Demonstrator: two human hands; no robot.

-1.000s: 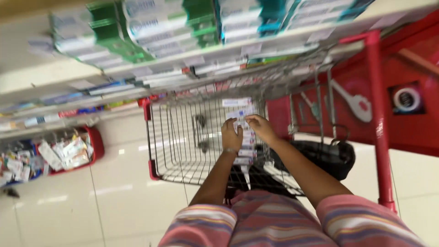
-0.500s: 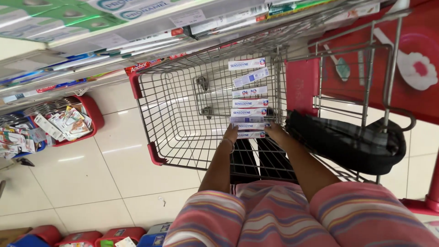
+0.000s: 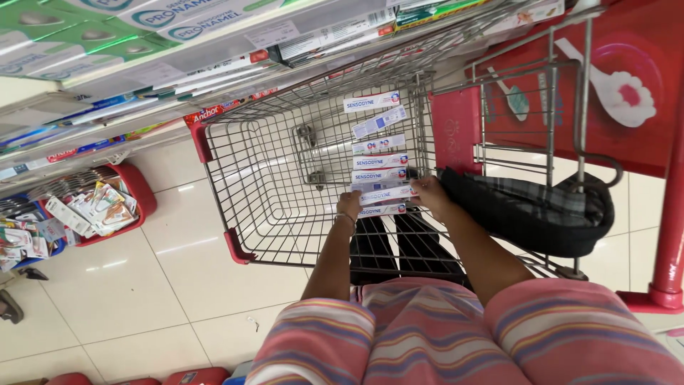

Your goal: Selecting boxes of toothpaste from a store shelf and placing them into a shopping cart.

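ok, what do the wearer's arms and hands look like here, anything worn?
Both hands are bare, no gloves. The left hand has a thin bracelet at the wrist; the right hand shows nothing worn. Forearms are uncovered. Short sleeves with pink, orange, purple and white horizontal stripes cover the upper arms.

A shop aisle: stocked shelves (image 3: 178, 50) of boxed goods above a wire shopping cart (image 3: 285, 164) on tiled floor (image 3: 142, 299).

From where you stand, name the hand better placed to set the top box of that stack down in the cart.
Probably the right hand: it grips the stack of toothpaste boxes beside the cart's inner end. The left hand supports the stack's bottom.
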